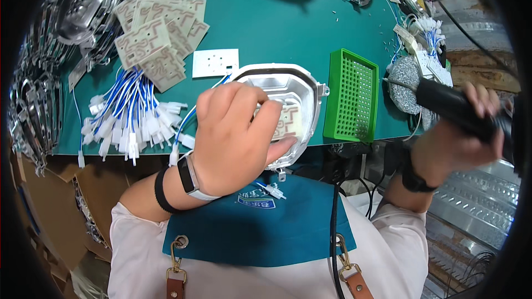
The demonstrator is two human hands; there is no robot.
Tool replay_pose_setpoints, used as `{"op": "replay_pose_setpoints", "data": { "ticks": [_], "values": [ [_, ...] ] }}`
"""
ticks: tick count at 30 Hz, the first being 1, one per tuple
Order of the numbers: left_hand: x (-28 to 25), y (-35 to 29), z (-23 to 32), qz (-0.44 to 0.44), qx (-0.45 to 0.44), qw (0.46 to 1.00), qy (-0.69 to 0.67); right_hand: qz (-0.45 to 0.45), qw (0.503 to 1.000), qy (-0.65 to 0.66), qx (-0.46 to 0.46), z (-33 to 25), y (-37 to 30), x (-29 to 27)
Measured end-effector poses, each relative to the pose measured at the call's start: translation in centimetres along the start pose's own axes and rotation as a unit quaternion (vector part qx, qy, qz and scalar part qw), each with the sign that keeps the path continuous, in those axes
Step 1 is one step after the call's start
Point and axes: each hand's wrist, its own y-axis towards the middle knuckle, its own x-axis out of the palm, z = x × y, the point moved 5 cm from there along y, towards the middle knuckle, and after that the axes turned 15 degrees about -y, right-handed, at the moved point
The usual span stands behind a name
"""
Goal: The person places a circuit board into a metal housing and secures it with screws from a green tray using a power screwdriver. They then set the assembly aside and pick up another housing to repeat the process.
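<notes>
A silvery metal lamp housing lies at the table's near edge, its hollow side up. My left hand reaches into it with bent fingers, thumb and index finger on a small pale circuit board with reddish tracks. Part of the board is hidden under my fingers. A blue-and-white wire passes beside that hand. On the right, my right hand, slightly blurred, grips a black electric screwdriver. Its thin bit points left, over a round heap of small grey screws.
A green perforated tray stands between housing and screws. Pale circuit boards are piled at the left, above wires with white connectors. A white plate lies behind the housing. More metal housings are stacked far left. A black cable hangs before my apron.
</notes>
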Motion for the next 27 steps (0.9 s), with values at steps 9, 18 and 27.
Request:
{"op": "replay_pose_setpoints", "data": {
  "ticks": [9, 18, 27],
  "values": [
    [-0.6, -0.5, 0.1, 0.001, -0.011, 1.000, -0.003, -0.198, 0.978, 0.054, -0.047, -0.3, -6.9, 9.4],
    [-0.5, -0.8, -0.1, 0.029, -0.010, 0.999, -0.020, -0.185, 0.982, -0.001, -0.042, 2.3, -8.2, 11.0],
    [-0.6, -1.2, -0.8, 0.037, -0.030, 0.999, -0.025, -0.171, 0.984, -0.046, -0.018, 4.1, -8.4, 11.3]
  ]
}}
